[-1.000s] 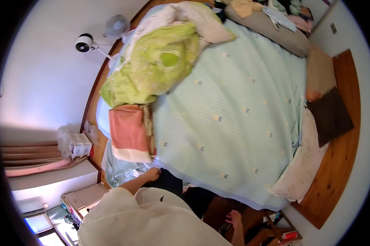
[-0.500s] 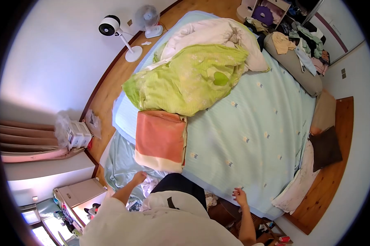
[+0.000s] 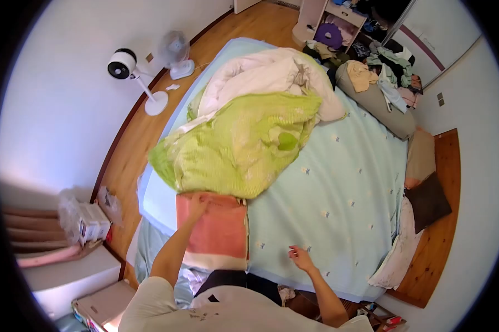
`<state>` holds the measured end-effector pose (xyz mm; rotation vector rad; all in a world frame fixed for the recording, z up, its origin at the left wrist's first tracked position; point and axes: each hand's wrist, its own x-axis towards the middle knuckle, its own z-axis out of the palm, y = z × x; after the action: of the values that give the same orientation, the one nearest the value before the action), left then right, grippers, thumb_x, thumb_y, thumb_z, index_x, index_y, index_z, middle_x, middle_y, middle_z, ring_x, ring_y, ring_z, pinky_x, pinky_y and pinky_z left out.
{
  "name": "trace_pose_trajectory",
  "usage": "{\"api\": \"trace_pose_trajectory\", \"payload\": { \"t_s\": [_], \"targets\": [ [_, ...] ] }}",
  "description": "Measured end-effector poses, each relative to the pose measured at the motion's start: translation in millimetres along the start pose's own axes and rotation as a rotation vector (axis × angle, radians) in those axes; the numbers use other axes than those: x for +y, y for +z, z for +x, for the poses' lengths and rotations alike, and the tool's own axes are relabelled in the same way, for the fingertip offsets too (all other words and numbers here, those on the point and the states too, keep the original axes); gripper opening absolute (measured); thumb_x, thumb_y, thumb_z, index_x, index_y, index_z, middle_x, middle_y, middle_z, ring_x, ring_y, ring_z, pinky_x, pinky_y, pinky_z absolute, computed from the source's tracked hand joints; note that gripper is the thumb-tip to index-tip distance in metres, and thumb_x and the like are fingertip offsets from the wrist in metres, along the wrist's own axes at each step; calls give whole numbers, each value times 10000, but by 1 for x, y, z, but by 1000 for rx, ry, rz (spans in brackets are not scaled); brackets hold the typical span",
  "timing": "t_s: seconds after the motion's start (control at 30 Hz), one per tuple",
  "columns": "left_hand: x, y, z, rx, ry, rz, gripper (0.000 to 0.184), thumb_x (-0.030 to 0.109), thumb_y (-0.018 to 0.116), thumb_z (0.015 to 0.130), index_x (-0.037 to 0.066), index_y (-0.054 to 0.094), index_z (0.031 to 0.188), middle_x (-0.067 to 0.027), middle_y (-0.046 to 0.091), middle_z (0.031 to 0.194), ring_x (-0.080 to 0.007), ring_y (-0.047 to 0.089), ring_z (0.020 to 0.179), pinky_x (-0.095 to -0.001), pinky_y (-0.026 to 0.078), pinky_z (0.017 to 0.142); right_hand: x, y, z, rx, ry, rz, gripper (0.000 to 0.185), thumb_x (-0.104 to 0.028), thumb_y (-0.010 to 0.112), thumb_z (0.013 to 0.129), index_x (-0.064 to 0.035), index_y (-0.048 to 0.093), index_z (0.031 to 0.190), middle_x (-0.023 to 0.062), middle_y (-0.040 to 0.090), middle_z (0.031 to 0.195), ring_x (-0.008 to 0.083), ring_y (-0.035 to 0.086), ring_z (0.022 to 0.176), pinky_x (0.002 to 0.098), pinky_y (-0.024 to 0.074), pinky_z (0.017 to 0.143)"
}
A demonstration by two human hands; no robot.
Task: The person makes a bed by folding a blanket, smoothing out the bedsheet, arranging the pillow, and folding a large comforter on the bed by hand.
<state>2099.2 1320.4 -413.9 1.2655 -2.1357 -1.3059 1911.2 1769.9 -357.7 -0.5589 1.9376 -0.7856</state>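
Note:
My left hand [image 3: 199, 202] is at the far end of the folded orange and cream blanket [image 3: 213, 238], close to the edge of the green quilt cover. Its fingers blend with the orange cloth, so whether they grip it cannot be made out. The green quilt cover [image 3: 233, 138] lies rumpled just beyond the blanket, with a white quilt [image 3: 244, 72] bunched behind it. Over the near part of the pale blue bed sheet [image 3: 338, 193], my right hand [image 3: 301, 258] is held open, fingers apart and nothing in them.
Pillows [image 3: 407, 238] and a dark cushion [image 3: 428, 202] lean by the wooden headboard [image 3: 440, 232]. Clothes [image 3: 390, 83] are heaped on a long grey bolster [image 3: 365, 102] at the far right. Two fans, one white and black [image 3: 122, 63], one clear-bladed [image 3: 175, 50], stand left of the bed.
My left hand has reached forward from beside my body to the blanket's far end. My right hand has moved forward and left over the bed. The view has shifted as my body leans in.

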Motion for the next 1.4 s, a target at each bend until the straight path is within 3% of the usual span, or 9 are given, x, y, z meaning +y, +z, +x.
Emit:
{"api": "trace_pose_trajectory", "payload": {
  "t_s": [0.17,0.3,0.43,0.6,0.77,0.9,1.0,1.27,1.4],
  "targets": [
    [105,49,189,17,334,230,600,235,695,704,22,446,1206,-179,476,1190,-339,445,1101,-378,374,942,-109,48,17,60,-89,-27,283,-147,523,869,-70,520,1141,78,630,921,172,609,748,296,496,665],
    [189,92,290,7,486,319,874,487,688,656,21,343,1309,-189,374,1330,-329,329,1245,-456,293,1013,-130,84,-3,38,-193,-180,293,-160,502,870,-63,513,1146,155,612,976,309,606,848,367,488,728],
    [226,114,306,-133,467,529,890,527,673,655,-4,352,1292,-189,457,1246,-328,397,1185,-491,291,998,-132,94,-22,-108,-9,-336,311,-178,511,855,-69,503,1145,184,590,1005,380,570,884,426,471,752],
    [202,112,254,-331,485,523,519,438,622,753,12,510,1029,-182,599,908,-341,564,873,-444,421,789,-122,94,-26,-119,4,-404,344,-173,528,851,-73,479,1175,182,586,1011,342,585,845,384,483,729],
    [204,78,123,-453,369,390,431,391,612,768,22,555,983,-192,602,727,-369,585,713,-456,449,632,-189,48,25,170,60,188,435,-190,535,888,-59,396,1279,96,577,1083,149,569,848,265,471,717],
    [239,41,19,-437,451,284,358,369,608,782,37,597,916,-173,586,615,-366,581,581,-446,455,536,-237,13,83,419,-100,762,533,-187,556,880,-99,308,1344,58,522,1160,158,531,982,304,452,820],
    [272,13,-37,-543,451,235,306,324,605,791,36,587,892,-185,583,618,-368,583,584,-446,458,541,-314,-18,91,428,4,895,546,-145,627,822,-7,368,1283,107,567,1054,190,558,927,280,456,761],
    [348,-63,-134,-576,469,233,268,259,589,809,6,571,897,-191,586,649,-378,581,634,-456,452,570,-300,-21,62,125,143,1067,445,-25,593,787,30,449,1205,145,558,1116,233,578,943,339,491,760],
    [379,-61,-205,-604,566,70,314,244,631,795,20,578,1007,-183,606,759,-370,587,721,-395,464,640,-306,-49,-39,63,-118,1458,363,-49,515,855,3,465,1211,136,542,1176,236,571,1005,373,489,853]
  ]
}}
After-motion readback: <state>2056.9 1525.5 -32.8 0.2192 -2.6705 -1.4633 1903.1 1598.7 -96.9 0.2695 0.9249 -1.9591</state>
